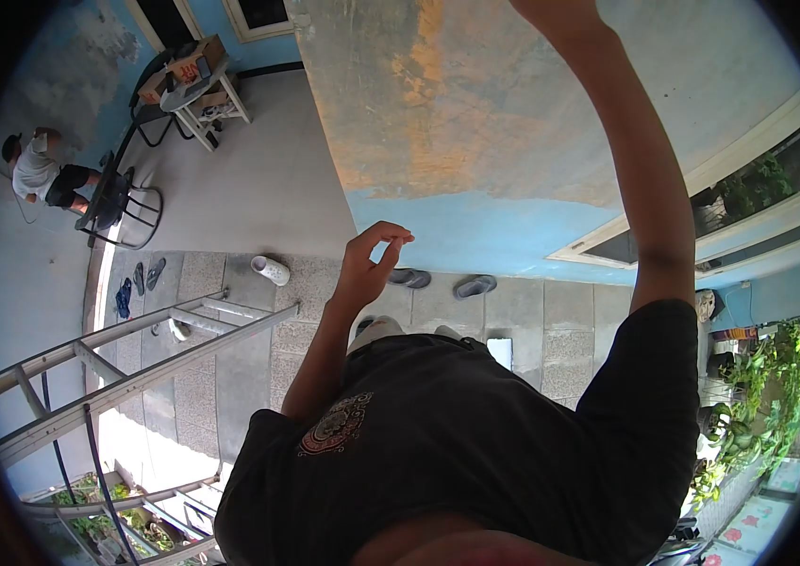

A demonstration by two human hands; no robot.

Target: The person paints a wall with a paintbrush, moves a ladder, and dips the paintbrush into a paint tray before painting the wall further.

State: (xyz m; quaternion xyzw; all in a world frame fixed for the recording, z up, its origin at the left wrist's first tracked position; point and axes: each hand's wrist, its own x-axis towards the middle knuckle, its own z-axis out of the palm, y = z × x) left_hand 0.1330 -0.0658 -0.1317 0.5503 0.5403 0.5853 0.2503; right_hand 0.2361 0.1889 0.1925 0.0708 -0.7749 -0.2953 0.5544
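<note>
My left hand [374, 257] is raised in front of my body, its thumb and index fingertips brought together in a loose pinch. Nothing shows between those fingers. My right arm reaches up toward the wall [475, 113], whose surface is patchy grey and orange above a light-blue band. Only the wrist and the base of my right hand [558, 11] show at the top edge. Its fingers, and anything in them, are cut off by the frame.
An aluminium ladder [150, 368] leans at the left. Beyond it, another person [41, 174] sits near a black chair [112, 198], facing a wall. Boxes [197, 61] rest on a small table. Sandals [474, 286] and a white shoe [271, 270] lie on the tiles. A window [749, 203] is at right.
</note>
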